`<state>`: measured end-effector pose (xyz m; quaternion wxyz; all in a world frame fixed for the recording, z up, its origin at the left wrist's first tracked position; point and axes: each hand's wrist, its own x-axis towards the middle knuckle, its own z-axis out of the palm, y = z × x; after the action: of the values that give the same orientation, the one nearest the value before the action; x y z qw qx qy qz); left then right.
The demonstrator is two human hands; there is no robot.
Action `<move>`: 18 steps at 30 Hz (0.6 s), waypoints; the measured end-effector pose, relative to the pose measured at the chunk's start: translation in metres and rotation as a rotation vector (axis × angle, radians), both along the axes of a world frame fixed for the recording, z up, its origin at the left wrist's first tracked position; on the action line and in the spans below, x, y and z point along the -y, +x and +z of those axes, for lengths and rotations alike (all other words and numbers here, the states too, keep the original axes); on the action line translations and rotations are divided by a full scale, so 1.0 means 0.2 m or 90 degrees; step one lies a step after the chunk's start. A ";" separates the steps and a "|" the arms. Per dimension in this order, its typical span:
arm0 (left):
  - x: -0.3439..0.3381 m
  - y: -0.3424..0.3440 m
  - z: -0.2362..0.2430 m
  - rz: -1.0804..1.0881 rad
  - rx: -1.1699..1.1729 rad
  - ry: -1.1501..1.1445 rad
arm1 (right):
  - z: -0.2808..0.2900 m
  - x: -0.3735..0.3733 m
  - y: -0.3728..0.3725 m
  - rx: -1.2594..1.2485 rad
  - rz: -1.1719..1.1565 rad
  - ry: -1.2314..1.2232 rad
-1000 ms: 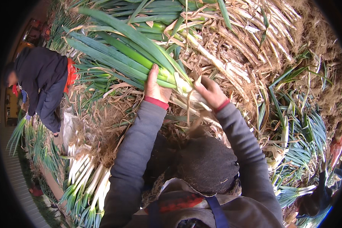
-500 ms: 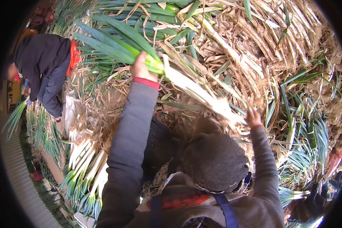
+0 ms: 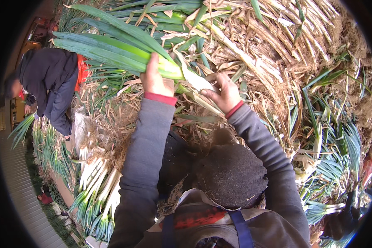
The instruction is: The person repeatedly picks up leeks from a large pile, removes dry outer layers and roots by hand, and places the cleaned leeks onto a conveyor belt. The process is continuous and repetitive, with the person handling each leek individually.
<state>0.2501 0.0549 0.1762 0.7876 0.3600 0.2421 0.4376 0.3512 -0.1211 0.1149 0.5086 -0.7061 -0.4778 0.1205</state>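
My left hand [image 3: 156, 79] is wrapped round a large green onion [image 3: 166, 67] where its green leaves pass into the white stem. The leaves fan out to the upper left. My right hand [image 3: 224, 91] pinches the white part of the same green onion with thumb and fingers, to the right of the left hand. Pale, dry outer layers [image 3: 202, 102] slant down below the stem toward the right wrist. The root end is hidden by my right hand.
Unpeeled green onions [image 3: 273, 37] with dry husks and roots lie in a heap ahead. Bundled white-stemmed green onions [image 3: 97, 177] lie at left. Another person [image 3: 49, 74] bends over at far left, holding green leaves. More green onions [image 3: 335, 161] and a dark-sleeved arm [image 3: 339, 221] are at right.
My right hand has moved from the far lower right up and left to the stem near my left hand. The loose dry strip it held has gone from its fingers.
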 end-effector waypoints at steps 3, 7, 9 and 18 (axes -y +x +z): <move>0.11 -0.03 0.04 -0.093 0.043 -0.048 | 0.04 -0.09 0.00 -0.508 0.126 -0.051; 0.17 -0.03 -0.05 -0.285 0.057 0.025 | -0.03 -0.07 0.03 -0.676 0.231 0.112; 0.15 -0.02 -0.11 -0.223 0.036 0.008 | -0.09 -0.05 0.02 -0.534 0.155 0.079; -0.08 -0.13 -0.04 -0.078 0.102 -0.003 | -0.60 1.11 0.18 -0.577 -0.238 -0.195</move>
<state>0.2232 0.0715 0.1688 0.8305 0.3359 0.1567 0.4158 0.3872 -0.3429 -0.0055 0.5683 -0.7227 -0.0518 0.3899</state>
